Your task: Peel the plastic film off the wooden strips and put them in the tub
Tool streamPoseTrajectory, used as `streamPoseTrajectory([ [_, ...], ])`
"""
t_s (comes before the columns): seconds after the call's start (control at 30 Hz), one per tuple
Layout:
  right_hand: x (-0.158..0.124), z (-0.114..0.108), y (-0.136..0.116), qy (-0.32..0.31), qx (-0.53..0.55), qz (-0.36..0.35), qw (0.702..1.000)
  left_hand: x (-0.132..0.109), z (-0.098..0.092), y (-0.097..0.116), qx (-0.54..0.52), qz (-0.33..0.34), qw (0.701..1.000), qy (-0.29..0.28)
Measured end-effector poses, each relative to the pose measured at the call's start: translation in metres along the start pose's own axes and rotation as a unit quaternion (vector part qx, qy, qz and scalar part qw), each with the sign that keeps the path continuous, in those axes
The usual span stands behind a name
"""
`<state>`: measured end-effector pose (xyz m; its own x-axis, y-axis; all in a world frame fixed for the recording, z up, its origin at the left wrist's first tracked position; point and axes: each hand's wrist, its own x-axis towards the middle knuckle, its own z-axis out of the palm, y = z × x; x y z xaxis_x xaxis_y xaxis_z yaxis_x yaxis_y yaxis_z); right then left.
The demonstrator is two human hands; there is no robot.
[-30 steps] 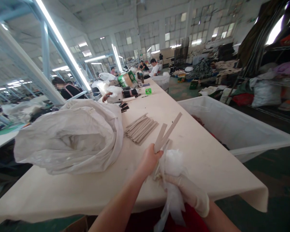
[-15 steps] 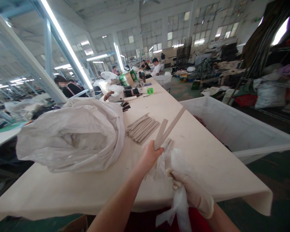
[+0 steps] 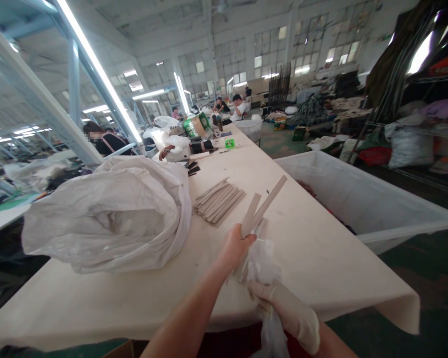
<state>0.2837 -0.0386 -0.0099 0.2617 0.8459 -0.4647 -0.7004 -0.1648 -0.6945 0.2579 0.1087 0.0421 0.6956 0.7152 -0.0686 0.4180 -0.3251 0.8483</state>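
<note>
Has a sack [image 3: 104, 263] on the left of the table [image 3: 328, 268], a pile of strips [image 3: 220, 201] just right of it and, nearer and further right, the left hand [image 3: 238, 247] around two held strips [image 3: 266, 206], with the right hand [image 3: 285, 306] on a length of film [image 3: 263, 263] by the front edge. Shows scraps [image 3: 192, 169] on the table behind the pile, a small container [image 3: 229, 143] farther back and bundled bags [image 3: 175, 144] to its left. Has a bin [image 3: 381, 204] beyond the table's right edge, stuffed bags [image 3: 412, 144] behind it, and a person [image 3: 110, 143] behind the sack
</note>
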Motion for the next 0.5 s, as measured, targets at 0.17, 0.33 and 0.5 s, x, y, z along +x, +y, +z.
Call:
streamPoseTrajectory([
  [0.17, 0.01, -0.024, -0.046, 0.0, 0.146, -0.005, 0.989, -0.031, -0.021, -0.017, -0.057, 0.015, 0.998, 0.038],
  [0.33, 0.03, -0.047, -0.077, 0.041, 0.149, -0.118, 0.981, -0.07, -0.024, -0.045, -0.15, -0.013, 0.988, -0.045],
  [0.5, 0.046, -0.053, -0.082, 0.086, 0.142, -0.175, 0.97, -0.083, -0.014, -0.041, -0.152, -0.064, 0.983, -0.079],
])
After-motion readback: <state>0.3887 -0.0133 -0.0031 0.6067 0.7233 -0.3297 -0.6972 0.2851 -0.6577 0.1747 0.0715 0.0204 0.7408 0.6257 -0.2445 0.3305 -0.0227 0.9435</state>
